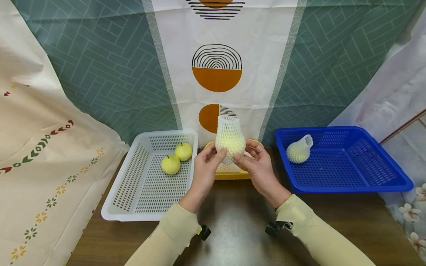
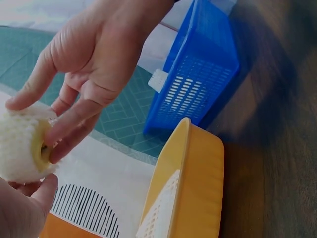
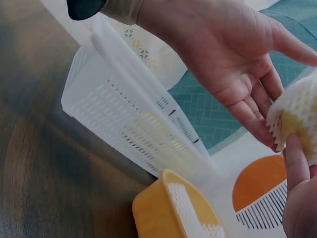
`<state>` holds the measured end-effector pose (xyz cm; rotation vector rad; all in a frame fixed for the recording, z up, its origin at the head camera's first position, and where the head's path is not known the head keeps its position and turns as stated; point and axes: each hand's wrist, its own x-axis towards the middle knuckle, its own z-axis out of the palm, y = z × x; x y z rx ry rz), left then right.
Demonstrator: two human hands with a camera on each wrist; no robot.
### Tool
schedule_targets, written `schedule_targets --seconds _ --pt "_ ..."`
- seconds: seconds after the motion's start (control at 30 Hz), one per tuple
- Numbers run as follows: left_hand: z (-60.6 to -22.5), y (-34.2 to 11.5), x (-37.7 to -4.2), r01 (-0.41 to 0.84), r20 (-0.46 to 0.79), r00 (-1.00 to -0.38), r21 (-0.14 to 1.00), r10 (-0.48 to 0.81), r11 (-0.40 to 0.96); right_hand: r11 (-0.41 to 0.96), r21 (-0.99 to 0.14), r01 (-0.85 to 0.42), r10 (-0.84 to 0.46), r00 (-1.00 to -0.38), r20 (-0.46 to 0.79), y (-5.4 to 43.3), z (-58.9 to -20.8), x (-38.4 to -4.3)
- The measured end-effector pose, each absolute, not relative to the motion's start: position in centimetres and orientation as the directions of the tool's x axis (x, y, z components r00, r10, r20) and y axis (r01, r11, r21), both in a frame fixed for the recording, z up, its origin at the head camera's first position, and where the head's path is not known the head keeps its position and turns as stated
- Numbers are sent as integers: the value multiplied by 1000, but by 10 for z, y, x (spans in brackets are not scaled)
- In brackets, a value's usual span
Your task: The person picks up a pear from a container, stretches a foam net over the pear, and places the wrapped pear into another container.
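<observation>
Both hands hold a pale yellow pear in a white foam net [image 1: 230,142] between them, over the yellow basket. My left hand [image 1: 207,166] grips its left side, and my right hand [image 1: 261,168] grips its right side near the bottom. The net's empty end stands up above the pear. In the left wrist view, part of the pear's skin [image 2: 38,148] shows at the net's opening, with right-hand fingers [image 2: 69,121] right at it. Behind the hands, the yellow basket [image 1: 233,176] contains white foam nets [image 3: 185,210].
On the left stands a white perforated basket [image 1: 114,207] with two bare pears [image 1: 171,164]. A blue perforated basket [image 1: 346,189] on the right contains one netted pear [image 1: 298,150]. Everything stands on a dark wooden table [image 1: 233,229], with a patterned cloth [image 1: 110,66] hanging behind.
</observation>
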<state>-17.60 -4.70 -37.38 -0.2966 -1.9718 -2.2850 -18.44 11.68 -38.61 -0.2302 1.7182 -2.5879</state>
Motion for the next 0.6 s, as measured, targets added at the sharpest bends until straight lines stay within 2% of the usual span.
schedule_targets --seconds 0.13,0.3,0.47,0.6 --pt "-374 -46 -177 167 173 -984 975 28 -149 -309 -946 -96 -111 -984 137 116 -386 -183" --pt "-375 -46 -177 113 117 -993 965 3 -237 -237 -959 -153 -87 -980 178 117 -381 -183" --pt "-373 -47 -174 82 97 -994 955 40 -286 -130 -979 -158 -122 -977 174 119 -378 -185" --pt "-369 -49 -171 112 130 -989 969 67 -222 -90 -981 -173 -194 -963 188 119 -376 -184"
